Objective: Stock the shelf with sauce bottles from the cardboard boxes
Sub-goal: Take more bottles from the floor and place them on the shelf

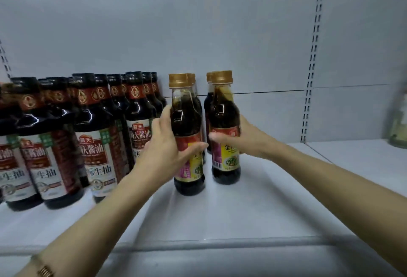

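Two dark sauce bottles with gold caps stand upright on the white shelf [253, 206]. My left hand [167, 146] grips the left bottle [187, 118] around its middle, thumb across the red label. My right hand [240, 138] grips the right bottle [223, 113] from the right side, thumb over its label. More gold-capped bottles [208, 100] stand directly behind these two, mostly hidden. No cardboard box is in view.
Several taller soy sauce bottles [94, 135] with black caps fill the shelf's left part in rows. A pale bottle [399, 122] stands at the far right edge, blurred. The shelf's back panel [242, 45] rises behind, with slotted uprights [312, 67].
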Demonstrator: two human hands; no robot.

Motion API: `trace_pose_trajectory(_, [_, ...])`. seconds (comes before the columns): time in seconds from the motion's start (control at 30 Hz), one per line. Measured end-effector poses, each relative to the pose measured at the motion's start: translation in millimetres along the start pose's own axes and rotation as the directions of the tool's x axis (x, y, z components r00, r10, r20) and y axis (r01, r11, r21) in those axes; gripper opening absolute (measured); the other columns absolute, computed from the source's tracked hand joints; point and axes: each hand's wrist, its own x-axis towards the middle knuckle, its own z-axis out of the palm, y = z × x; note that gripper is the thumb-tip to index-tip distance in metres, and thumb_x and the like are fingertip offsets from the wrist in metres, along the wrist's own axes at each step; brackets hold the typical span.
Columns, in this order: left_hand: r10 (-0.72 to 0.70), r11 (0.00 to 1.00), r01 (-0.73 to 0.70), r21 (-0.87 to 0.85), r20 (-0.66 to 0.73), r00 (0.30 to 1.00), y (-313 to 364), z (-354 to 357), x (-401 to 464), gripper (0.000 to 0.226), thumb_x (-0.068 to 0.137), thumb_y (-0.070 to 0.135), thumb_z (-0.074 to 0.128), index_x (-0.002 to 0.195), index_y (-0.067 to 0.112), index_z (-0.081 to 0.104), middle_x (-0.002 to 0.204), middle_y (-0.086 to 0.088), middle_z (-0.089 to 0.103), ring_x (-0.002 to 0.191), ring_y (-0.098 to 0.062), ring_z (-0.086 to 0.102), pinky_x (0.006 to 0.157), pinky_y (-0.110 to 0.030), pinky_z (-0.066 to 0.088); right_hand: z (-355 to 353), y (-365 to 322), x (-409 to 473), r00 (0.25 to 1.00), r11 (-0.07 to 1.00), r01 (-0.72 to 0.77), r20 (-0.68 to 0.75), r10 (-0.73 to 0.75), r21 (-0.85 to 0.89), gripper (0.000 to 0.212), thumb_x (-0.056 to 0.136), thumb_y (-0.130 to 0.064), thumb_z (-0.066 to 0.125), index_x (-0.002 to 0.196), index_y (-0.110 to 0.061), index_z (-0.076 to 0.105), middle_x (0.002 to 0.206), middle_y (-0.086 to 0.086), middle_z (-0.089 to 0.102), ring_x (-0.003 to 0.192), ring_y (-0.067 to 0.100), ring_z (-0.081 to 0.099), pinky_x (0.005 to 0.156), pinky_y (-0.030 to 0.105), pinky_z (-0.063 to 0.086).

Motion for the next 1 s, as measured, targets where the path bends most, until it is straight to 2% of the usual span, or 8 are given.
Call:
trace_pose_trajectory(0.1, [-0.036, 0.996, 0.04, -0.075, 0.052, 0.998, -11, 4, -5, 0.119, 0.07, 0.048, 0.076, 0.151, 0.027, -0.009, 0.151, -0.006, 0.02, 0.135, -0.024, 0.035, 0.108, -0.041, 0.036, 10, 24, -17, 0.992, 0.996, -0.074, 0.1, 0.078, -0.041, 0.071, 0.068, -0.045, 0.085, 0.128, -0.035, 0.049, 0.117, -0.012, 0.067, 0.107, 0.009, 0.065, 0.098, 0.038, 0.051])
trace_pose_trajectory(0.27, [-0.068, 0.966, 0.072, -0.25, 0.025, 0.997, -29, 19, -8, 0.093, 0.07, 0.04, 0.081, 0.141, 0.027, 0.022, 0.138, -0.003, 0.047, 0.121, -0.019, 0.053, 0.102, -0.045, 0.047, 9, 23, -13, 0.989, 0.995, -0.096, 0.109, 0.097, -0.014, 0.068, 0.059, -0.048, 0.087, 0.119, -0.035, 0.058, 0.112, -0.01, 0.071, 0.104, 0.01, 0.067, 0.098, 0.04, 0.051])
trace_pose_trajectory(0.5, [-0.008, 0.965, 0.033, -0.262, 0.098, 0.995, -40, 14, -5, 0.076, 0.078, 0.037, 0.073, 0.141, 0.018, 0.035, 0.134, 0.002, 0.05, 0.121, -0.013, 0.05, 0.102, -0.031, 0.043, 25, 20, -9, 0.986, 0.985, -0.166, -0.029, 0.165, -0.049, 0.065, 0.069, -0.038, 0.086, 0.123, -0.025, 0.053, 0.112, -0.009, 0.068, 0.101, 0.01, 0.066, 0.089, 0.028, 0.054])
trace_pose_trajectory(0.6, [0.028, 0.97, 0.013, -0.243, 0.165, 0.986, -41, 8, -2, 0.07, 0.078, 0.043, 0.065, 0.139, 0.021, 0.039, 0.135, -0.001, 0.046, 0.122, -0.015, 0.049, 0.104, -0.039, 0.045, 37, 15, -9, 0.974, 0.979, -0.2, -0.118, 0.194, -0.043, 0.073, 0.071, -0.039, 0.084, 0.129, -0.02, 0.044, 0.117, -0.005, 0.063, 0.105, 0.014, 0.063, 0.09, 0.029, 0.052])
trace_pose_trajectory(0.77, [0.007, 0.985, 0.021, -0.173, 0.161, 0.987, -36, 8, -3, 0.059, 0.082, 0.036, 0.071, 0.133, 0.025, 0.044, 0.123, 0.002, 0.05, 0.101, -0.006, 0.054, 0.091, -0.023, 0.048, 51, 10, 0, 0.946, 0.96, -0.246, -0.248, 0.208, -0.135, 0.074, 0.074, -0.046, 0.081, 0.128, -0.015, 0.041, 0.119, 0.003, 0.061, 0.107, 0.022, 0.061, 0.092, 0.038, 0.052])
trace_pose_trajectory(0.83, [-0.004, 0.99, 0.029, -0.135, 0.183, 0.983, -35, 13, -9, 0.059, 0.074, 0.038, 0.079, 0.123, 0.026, 0.049, 0.113, 0.011, 0.058, 0.092, 0.002, 0.056, 0.08, -0.011, 0.047, 53, 10, 3, 0.937, 0.951, -0.279, -0.255, 0.239, -0.134, 0.076, 0.074, -0.045, 0.081, 0.129, -0.014, 0.04, 0.119, 0.004, 0.061, 0.109, 0.023, 0.06, 0.093, 0.04, 0.051])
trace_pose_trajectory(0.93, [-0.067, 0.988, 0.085, -0.127, 0.142, 0.988, -38, 23, -14, 0.062, 0.07, 0.034, 0.084, 0.12, 0.023, 0.05, 0.113, 0.011, 0.061, 0.096, -0.006, 0.057, 0.084, -0.02, 0.047, 48, 13, 4, 0.941, 0.94, -0.31, -0.187, 0.281, -0.145, 0.081, 0.069, -0.033, 0.086, 0.131, -0.013, 0.038, 0.123, 0.005, 0.06, 0.112, 0.024, 0.058, 0.096, 0.039, 0.05])
trace_pose_trajectory(1.0, [-0.08, 0.986, 0.098, -0.137, 0.132, 0.988, -39, 26, -11, 0.062, 0.072, 0.028, 0.083, 0.124, 0.02, 0.048, 0.109, 0.012, 0.058, 0.092, -0.006, 0.054, 0.08, -0.017, 0.043, 44, 17, 5, 0.945, 0.94, -0.299, -0.191, 0.267, -0.164, 0.078, 0.068, -0.031, 0.087, 0.129, -0.014, 0.042, 0.123, 0.004, 0.06, 0.111, 0.023, 0.059, 0.095, 0.039, 0.051])
